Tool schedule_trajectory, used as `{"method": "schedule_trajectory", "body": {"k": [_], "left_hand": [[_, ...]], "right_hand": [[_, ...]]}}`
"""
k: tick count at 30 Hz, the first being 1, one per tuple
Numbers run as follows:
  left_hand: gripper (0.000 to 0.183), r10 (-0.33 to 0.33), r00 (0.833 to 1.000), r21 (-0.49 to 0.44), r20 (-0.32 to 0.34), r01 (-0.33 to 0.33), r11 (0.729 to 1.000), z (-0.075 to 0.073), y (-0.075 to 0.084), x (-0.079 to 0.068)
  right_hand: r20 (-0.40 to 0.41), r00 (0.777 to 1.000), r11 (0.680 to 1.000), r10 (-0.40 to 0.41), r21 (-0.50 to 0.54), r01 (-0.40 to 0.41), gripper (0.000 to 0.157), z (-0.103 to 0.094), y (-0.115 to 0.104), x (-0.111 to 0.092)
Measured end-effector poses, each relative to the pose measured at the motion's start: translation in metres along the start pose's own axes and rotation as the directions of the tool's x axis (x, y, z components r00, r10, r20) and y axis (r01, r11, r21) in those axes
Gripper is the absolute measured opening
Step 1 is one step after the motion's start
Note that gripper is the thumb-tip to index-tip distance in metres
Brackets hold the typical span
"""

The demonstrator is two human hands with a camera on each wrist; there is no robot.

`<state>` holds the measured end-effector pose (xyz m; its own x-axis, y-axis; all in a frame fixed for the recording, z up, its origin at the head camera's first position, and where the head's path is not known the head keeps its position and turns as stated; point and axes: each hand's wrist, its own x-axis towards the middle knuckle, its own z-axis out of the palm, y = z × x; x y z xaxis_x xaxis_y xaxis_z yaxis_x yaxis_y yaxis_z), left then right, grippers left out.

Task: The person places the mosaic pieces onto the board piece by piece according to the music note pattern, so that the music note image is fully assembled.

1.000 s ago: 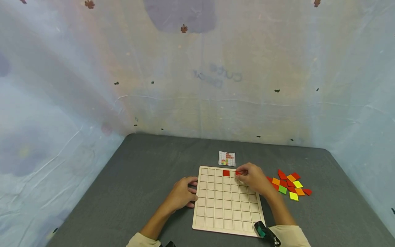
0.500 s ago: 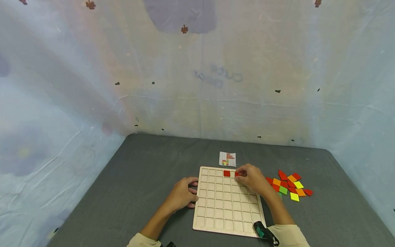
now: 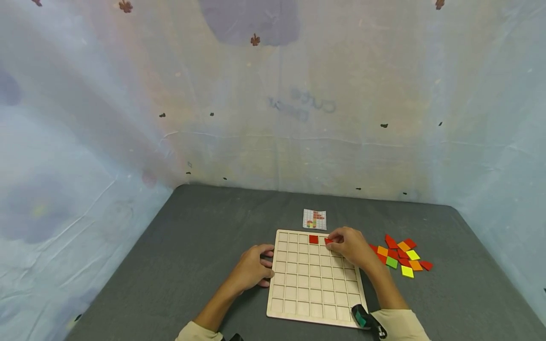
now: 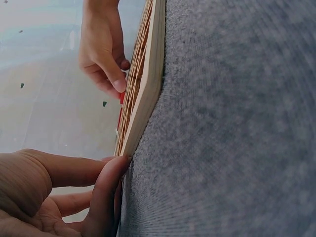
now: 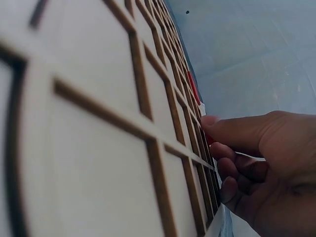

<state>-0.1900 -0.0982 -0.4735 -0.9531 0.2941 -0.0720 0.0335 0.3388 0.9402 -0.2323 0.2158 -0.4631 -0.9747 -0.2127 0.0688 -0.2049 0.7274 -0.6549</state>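
A square wooden grid board (image 3: 316, 284) lies on the table. My right hand (image 3: 351, 246) pinches a red tile (image 3: 328, 241) between thumb and fingers over the board's far row. The tile is tilted and partly hidden by the fingertips. Left of it, a red square tile (image 3: 313, 239) sits in a cell of that row. My left hand (image 3: 252, 266) rests at the board's left edge, its fingers loosely bent. In the left wrist view, fingertips of the left hand (image 4: 74, 185) touch the board's side.
A small printed card (image 3: 314, 219) with a coloured grid pattern lies behind the board. To the right is a loose group of red, orange, yellow and green tiles, including a green tile (image 3: 391, 263) and a yellow tile (image 3: 407, 272). A patterned sheet (image 3: 273, 156) hangs behind the table.
The red tile in my right hand has tilted slightly and shifted a little at the same cell. My left hand stays in place at the board's edge.
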Motion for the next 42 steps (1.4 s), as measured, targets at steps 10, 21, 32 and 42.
{"method": "schedule_trajectory", "body": {"k": [10, 21, 32, 42], "left_hand": [[0.069, 0.0, 1.0, -0.005, -0.005, 0.0, 1.0, 0.0009, 0.0016, -0.002], [0.069, 0.009, 1.0, -0.022, -0.003, -0.009, 1.0, 0.0004, 0.0022, -0.0032], [0.069, 0.003, 1.0, -0.015, -0.002, -0.003, 1.0, -0.0004, 0.002, -0.0032], [0.069, 0.006, 1.0, -0.012, -0.004, -0.006, 1.0, -0.0003, 0.0018, -0.0025]], "right_hand": [[-0.02, 1.0, 1.0, 0.018, -0.01, -0.018, 0.018, 0.0038, 0.0001, 0.0028], [-0.034, 0.999, 0.999, 0.037, -0.014, -0.037, 0.011, 0.0043, -0.0017, 0.0022], [-0.041, 0.999, 1.0, -0.008, -0.003, 0.008, 0.014, 0.0042, -0.0026, 0.0021], [-0.022, 1.0, 1.0, -0.011, -0.006, 0.011, 0.01, 0.0027, -0.0052, 0.0014]]}}
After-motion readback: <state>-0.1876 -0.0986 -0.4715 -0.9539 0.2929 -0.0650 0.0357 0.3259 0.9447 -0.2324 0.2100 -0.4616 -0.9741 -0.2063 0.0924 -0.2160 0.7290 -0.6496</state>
